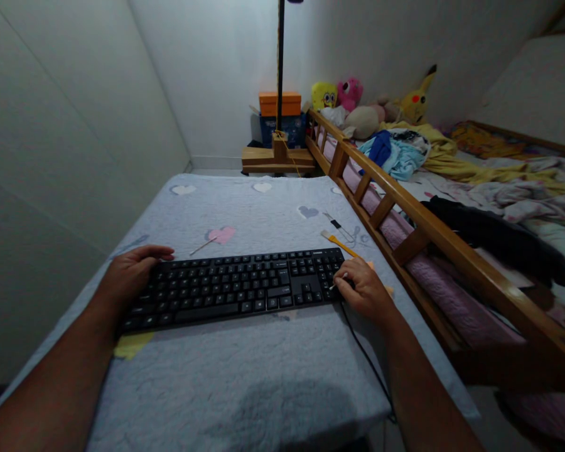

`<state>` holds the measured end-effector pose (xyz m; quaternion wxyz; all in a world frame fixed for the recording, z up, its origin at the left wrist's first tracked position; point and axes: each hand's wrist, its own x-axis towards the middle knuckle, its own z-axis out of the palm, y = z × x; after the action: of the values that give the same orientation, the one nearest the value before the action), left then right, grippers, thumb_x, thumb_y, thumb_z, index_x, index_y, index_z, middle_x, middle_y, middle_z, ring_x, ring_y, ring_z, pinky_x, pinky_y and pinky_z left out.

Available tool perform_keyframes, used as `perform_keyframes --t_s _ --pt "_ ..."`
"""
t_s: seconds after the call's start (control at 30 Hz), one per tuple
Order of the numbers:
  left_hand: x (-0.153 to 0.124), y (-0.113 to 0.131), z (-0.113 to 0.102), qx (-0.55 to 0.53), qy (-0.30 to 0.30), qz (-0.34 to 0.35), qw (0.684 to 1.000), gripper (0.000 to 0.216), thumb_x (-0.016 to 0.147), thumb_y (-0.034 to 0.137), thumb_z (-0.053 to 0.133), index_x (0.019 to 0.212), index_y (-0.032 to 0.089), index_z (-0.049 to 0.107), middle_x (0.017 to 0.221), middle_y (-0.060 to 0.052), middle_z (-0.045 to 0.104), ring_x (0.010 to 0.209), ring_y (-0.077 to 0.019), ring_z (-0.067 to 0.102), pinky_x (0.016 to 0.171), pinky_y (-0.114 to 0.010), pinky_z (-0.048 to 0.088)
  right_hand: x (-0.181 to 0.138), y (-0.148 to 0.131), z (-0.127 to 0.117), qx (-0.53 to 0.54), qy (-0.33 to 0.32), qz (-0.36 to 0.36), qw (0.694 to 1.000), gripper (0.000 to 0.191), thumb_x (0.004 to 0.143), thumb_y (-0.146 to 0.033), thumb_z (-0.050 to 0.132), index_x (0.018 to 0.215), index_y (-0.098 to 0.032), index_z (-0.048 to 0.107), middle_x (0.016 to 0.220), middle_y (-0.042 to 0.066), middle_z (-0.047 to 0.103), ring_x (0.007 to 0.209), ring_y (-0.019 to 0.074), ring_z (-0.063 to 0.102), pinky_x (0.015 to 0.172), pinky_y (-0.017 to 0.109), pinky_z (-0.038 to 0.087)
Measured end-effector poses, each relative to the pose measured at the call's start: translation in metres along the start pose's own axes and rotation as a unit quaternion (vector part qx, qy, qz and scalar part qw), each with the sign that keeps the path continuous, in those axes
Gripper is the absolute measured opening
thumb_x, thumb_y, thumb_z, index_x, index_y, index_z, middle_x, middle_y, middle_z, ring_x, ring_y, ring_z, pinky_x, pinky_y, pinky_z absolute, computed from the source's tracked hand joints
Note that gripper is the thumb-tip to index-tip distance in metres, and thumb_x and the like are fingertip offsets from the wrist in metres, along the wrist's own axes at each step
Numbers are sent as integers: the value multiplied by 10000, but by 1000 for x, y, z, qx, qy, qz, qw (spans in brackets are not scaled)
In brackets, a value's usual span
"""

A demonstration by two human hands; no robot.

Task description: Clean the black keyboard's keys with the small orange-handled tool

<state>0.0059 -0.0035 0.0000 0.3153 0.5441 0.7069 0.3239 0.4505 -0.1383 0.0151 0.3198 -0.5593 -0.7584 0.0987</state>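
Note:
A black keyboard lies across a table covered with a pale cloth printed with hearts. My left hand rests on the keyboard's left end, fingers curled over its far corner. My right hand is at the keyboard's right end, with a thin white stick pinched between its fingers and touching the keys there. The keyboard's black cable runs from the right end toward me and off the table.
A yellow-handled tool and small tweezers-like items lie beyond the keyboard at right. A thin stick lies near a pink heart. A wooden bed rail borders the table's right; the bed holds clothes and plush toys. A wall stands left.

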Motion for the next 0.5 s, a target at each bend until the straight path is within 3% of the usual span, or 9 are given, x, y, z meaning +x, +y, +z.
perform_keyframes --t_s 0.5 --pt "4 -5 -1 12 3 24 1000 375 613 315 542 917 192 724 979 -67 773 1025 -315 692 1041 -476 482 9 5 5 3 18 26 1000 202 919 -199 518 735 -225 596 774 48 638 830 229 564 812 394 432"
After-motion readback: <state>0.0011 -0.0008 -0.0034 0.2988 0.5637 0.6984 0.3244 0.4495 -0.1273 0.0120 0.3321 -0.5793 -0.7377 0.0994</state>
